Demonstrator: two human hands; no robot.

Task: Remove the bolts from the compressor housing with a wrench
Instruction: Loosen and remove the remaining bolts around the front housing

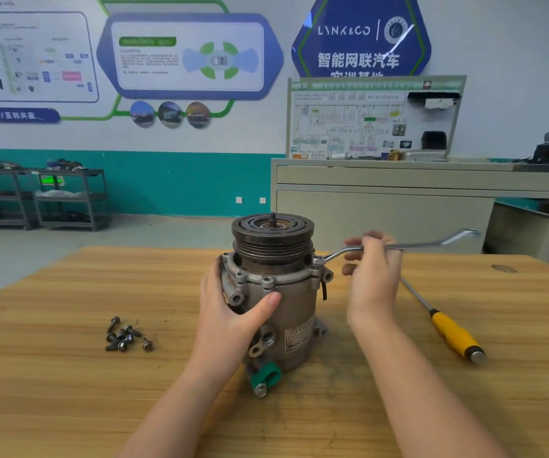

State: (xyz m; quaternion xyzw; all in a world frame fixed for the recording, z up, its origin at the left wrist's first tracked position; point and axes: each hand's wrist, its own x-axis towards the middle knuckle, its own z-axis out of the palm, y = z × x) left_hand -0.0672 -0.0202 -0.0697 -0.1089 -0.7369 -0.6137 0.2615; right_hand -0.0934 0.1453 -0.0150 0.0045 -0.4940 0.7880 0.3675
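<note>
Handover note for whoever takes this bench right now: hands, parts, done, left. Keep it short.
Left hand grips the compressor housing, upright on the wooden table.
Right hand holds the wrench; its ring end sits on a flange bolt at the right.
Done: several removed bolts lie left of the housing.
Left: that bolt, plus the front flange bolts.
Yellow-handled screwdriver lies unused at right.

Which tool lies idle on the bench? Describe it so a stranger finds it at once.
Start at the compressor standing mid-bench, then look right, past the right hand on the wrench. There lies the screwdriver, flat on the wooden bench. Its yellow handle sets it apart from the bare-metal wrench above it.
</note>
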